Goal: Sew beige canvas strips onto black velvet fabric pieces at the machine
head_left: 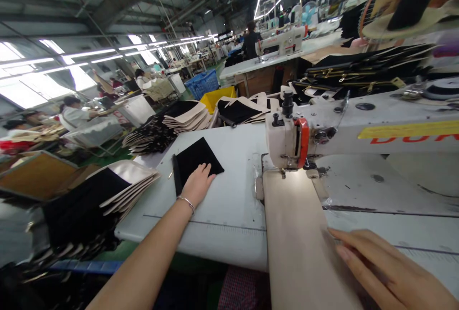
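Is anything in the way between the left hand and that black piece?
Nothing I can see: the left hand lies right on the black piece. A little gold bit pokes out past its left edge, off to the side.

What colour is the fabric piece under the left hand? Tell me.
The fabric piece under the left hand is black, best seen in the head view.
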`<move>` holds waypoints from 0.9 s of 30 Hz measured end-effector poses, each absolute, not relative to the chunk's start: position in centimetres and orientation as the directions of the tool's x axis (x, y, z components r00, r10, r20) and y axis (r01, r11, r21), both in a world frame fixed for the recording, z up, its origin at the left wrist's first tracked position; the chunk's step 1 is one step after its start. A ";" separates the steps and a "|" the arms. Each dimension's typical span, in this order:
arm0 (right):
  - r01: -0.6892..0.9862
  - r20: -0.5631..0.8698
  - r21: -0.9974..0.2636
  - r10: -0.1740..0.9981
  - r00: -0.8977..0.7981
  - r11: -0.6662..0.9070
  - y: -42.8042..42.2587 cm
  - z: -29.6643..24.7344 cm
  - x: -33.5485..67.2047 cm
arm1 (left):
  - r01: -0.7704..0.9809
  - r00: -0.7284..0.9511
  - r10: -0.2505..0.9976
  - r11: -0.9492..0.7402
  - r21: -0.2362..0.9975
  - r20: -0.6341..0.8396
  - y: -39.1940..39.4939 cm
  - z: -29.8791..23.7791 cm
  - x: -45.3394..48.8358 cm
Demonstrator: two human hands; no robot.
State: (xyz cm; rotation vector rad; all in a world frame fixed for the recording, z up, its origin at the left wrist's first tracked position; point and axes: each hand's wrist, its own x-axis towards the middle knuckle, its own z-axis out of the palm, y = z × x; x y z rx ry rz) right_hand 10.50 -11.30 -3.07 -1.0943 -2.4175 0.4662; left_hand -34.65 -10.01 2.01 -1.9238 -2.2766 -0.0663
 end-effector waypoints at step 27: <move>0.600 0.368 -0.147 0.607 -0.705 0.786 -3.8 -1.1 2.0 | 0.810 0.205 0.977 -0.203 0.550 0.058 -8.5 4.0 -24.0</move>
